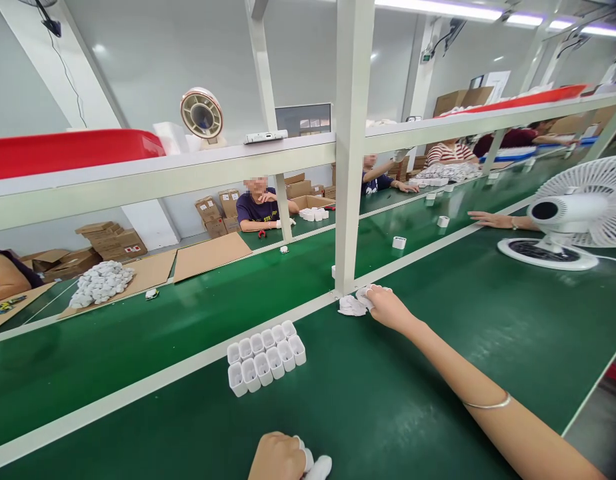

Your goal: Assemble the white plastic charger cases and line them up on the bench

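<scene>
My right hand [388,308] reaches forward to the foot of the white post, with its fingers bent and closed on a crumpled white cloth [352,306] lying on the green table. White covers sit on some of its fingertips. At the bottom edge of the view is my left hand [279,457], its fingers curled in and also in white covers; whatever they may hold is hidden. Between the hands and to the left, small white open-topped housings [263,365] stand pressed together in two rows.
A white post [351,153] rises beside my right hand. The green belt [208,300] carries white housings [399,243]. A white fan [563,217] stands at right, near a co-worker's hand [498,221]. Across the belt are co-workers and a pile of white parts [102,283] on cardboard.
</scene>
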The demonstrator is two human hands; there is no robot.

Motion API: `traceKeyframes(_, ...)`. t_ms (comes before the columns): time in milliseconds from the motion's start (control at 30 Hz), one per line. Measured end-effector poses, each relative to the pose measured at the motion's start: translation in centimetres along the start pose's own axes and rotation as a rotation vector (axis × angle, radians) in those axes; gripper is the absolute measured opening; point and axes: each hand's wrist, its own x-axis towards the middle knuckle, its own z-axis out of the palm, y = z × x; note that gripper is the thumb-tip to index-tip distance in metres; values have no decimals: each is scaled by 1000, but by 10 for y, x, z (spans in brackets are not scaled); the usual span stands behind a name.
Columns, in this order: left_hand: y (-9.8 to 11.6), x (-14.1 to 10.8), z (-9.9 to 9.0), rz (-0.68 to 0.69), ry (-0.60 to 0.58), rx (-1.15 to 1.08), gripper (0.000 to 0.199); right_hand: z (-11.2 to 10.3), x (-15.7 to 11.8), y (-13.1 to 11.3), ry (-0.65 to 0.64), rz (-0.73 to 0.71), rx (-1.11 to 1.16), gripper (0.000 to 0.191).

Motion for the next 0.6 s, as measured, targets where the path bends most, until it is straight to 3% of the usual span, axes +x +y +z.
traceKeyframes(233, -1, -1, 1, 9, -31, 11, 58, 1, 3, -1, 45, 59, 54, 11)
traceKeyframes(600, 4, 4, -7, 0, -57, 69, 58, 0, 1, -2, 79, 180, 101, 12)
